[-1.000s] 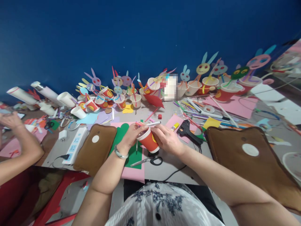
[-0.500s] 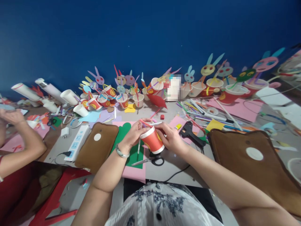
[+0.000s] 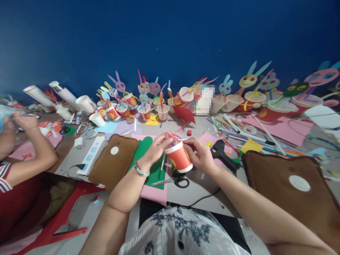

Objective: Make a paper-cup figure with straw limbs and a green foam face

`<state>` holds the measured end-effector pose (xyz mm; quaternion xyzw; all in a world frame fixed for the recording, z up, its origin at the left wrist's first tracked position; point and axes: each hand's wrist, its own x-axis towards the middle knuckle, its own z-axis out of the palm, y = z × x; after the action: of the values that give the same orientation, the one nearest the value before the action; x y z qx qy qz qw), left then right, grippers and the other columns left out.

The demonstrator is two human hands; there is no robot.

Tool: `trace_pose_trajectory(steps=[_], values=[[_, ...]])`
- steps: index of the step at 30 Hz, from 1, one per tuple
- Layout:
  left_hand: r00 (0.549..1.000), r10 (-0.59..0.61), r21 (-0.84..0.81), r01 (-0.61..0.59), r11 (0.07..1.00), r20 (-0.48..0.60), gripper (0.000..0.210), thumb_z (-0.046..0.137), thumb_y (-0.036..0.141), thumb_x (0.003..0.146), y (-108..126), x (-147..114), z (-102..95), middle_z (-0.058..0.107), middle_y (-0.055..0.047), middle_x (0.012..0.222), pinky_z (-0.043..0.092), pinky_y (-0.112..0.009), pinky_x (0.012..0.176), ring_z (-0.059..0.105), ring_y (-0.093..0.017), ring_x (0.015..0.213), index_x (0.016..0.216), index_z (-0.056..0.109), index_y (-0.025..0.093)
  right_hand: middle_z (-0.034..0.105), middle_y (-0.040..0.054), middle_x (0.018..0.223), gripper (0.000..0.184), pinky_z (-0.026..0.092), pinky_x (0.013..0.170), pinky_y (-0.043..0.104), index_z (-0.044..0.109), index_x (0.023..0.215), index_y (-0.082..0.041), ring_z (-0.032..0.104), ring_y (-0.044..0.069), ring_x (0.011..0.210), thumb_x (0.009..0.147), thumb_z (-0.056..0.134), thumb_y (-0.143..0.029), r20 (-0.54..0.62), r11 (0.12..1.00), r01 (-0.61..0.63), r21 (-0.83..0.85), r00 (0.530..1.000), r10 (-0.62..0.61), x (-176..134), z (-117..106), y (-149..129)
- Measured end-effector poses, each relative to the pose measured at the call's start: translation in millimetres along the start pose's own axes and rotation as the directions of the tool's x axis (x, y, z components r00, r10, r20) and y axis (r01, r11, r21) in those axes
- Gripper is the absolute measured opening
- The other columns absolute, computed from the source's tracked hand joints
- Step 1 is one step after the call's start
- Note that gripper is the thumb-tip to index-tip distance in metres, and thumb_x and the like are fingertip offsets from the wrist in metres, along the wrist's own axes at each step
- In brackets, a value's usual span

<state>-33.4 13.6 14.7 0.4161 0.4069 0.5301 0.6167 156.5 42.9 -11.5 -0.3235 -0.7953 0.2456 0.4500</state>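
Between my hands a red paper cup (image 3: 179,158) with a white rim and base is held tilted above the table. My left hand (image 3: 160,147) is closed at the cup's rim, its fingers pinching a red strip (image 3: 171,136) that sticks out there; a bit of purple shows beside it. My right hand (image 3: 199,154) grips the cup's other side, fingers at the rim and thumb along the wall. The inside of the cup is hidden. Just below the cup lie black-handled scissors (image 3: 175,182), partly over green paper (image 3: 156,177).
A black glue gun (image 3: 223,154) lies right of my right hand. Brown cushion-like pads (image 3: 114,163) flank the work area, beside a white power strip (image 3: 92,155). Paper-cup rabbits (image 3: 145,109) line the blue wall. At left, a co-worker's arm (image 3: 39,152) rests over the table.
The view has turned slightly left, so things sit farther right in the picture. Both hands keep their hold on the cup. The co-worker's hands have shifted a little.
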Motion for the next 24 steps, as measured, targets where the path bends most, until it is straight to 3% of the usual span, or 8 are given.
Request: trace_pose_trajectory(steps=[4,9,17,24], values=[[0.999,0.024,-0.082,-0.026,0.996,-0.028,0.039,0.082,0.042,0.074,-0.2,2.5,-0.2,0.071,-0.004,0.088,0.049,-0.026,0.077,0.065,-0.013,0.077,0.097,0.067,0.015,0.068,0.0043,0.085,0.010,0.051,0.063,0.029,0.062,0.099,-0.021,0.065,0.017,0.074,0.097,0.052,-0.024,-0.021,1.000,0.003,-0.004,1.000,-0.003,-0.6,-0.7,1.5],[0.988,0.052,-0.124,-0.070,0.990,-0.147,0.039,0.083,0.044,0.072,-3.2,6.6,-2.0,0.070,-0.001,0.083,0.047,-0.024,0.075,0.063,-0.011,0.074,0.093,0.066,0.015,0.068,0.0040,0.087,0.010,0.050,0.061,0.027,0.061,0.098,-0.021,0.065,0.016,0.075,0.097,0.053,-0.026,-0.025,1.000,-0.024,0.015,0.999,0.024,-2.0,-0.1,6.8],[0.976,0.062,-0.153,-0.095,0.984,-0.208,0.036,0.087,0.041,0.067,-3.8,8.0,-2.3,0.070,0.000,0.075,0.048,-0.022,0.069,0.062,-0.010,0.069,0.083,0.071,0.014,0.071,0.0043,0.085,0.012,0.051,0.064,0.029,0.061,0.097,-0.022,0.065,0.016,0.071,0.096,0.054,-0.031,0.080,0.991,-0.120,0.056,0.990,0.115,-1.0,0.1,6.1],[0.990,0.022,-0.197,-0.050,0.979,-0.141,0.032,0.085,0.040,0.070,-2.2,7.0,-1.9,0.070,-0.001,0.075,0.048,-0.020,0.066,0.063,-0.009,0.067,0.080,0.072,0.013,0.071,0.0049,0.086,0.013,0.051,0.064,0.029,0.060,0.097,-0.021,0.065,0.017,0.073,0.095,0.055,-0.033,0.094,0.977,-0.171,0.129,0.983,0.160,-1.6,1.8,8.1]])
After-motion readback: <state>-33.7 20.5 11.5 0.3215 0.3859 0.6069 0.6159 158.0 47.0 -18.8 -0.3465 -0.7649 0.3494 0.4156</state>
